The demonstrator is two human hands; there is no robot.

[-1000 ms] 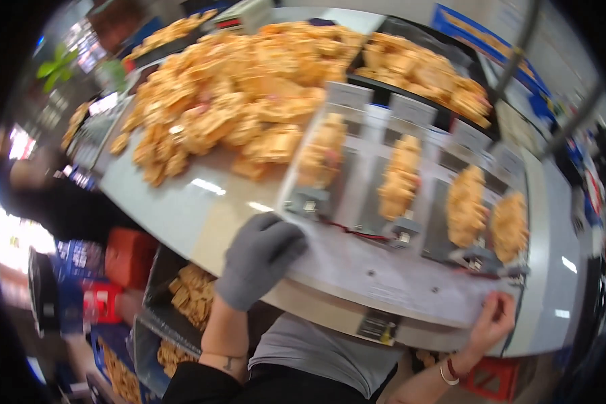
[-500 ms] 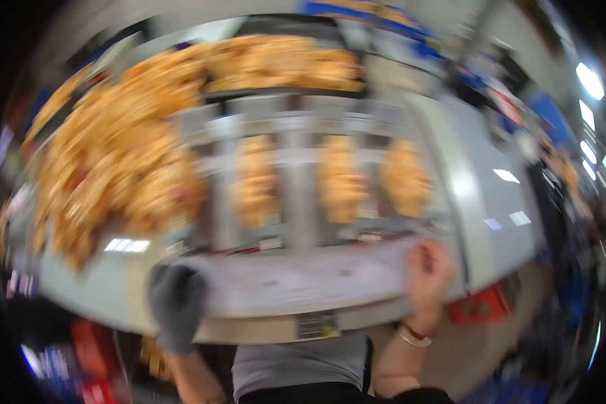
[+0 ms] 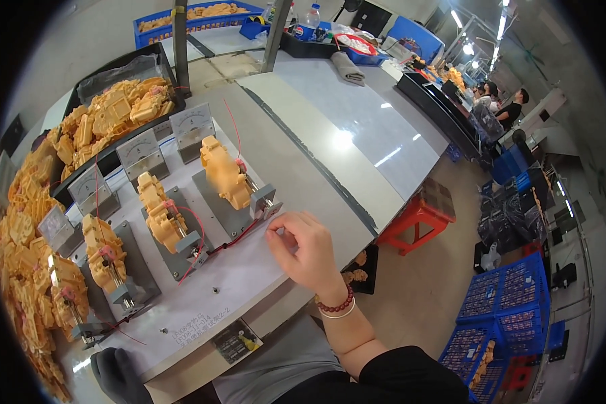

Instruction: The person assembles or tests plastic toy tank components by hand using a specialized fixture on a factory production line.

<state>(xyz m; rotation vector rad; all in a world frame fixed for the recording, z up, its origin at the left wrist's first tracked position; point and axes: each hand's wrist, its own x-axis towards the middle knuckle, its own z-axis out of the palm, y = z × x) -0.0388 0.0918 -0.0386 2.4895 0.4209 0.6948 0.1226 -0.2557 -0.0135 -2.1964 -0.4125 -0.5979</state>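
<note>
Several yellow plastic gear-like housings stand clamped in metal test jigs on a white board (image 3: 242,296). The rightmost housing (image 3: 225,176) sits in its jig beside my right hand (image 3: 305,249). That bare hand, with a bead bracelet and a pale band at its wrist, is loosely curled by the jig's metal block (image 3: 262,200); nothing shows between thumb and fingers. In a dark grey glove, my left hand (image 3: 120,374) rests by the board's front left corner, below the leftmost housing (image 3: 67,286). Its fingertips do not show clearly.
Analog meters (image 3: 141,156) stand behind the jigs, with thin red wires. Loose yellow housings heap up at the left (image 3: 20,236) and fill a black tray (image 3: 165,67). A red stool (image 3: 424,215) and blue crates (image 3: 501,289) stand right of the table. People sit far off.
The view has swung to the right, bringing the aisle and far benches into sight, and is sharper now. My right hand remains near the rightmost jig, my left near the board's left corner.
</note>
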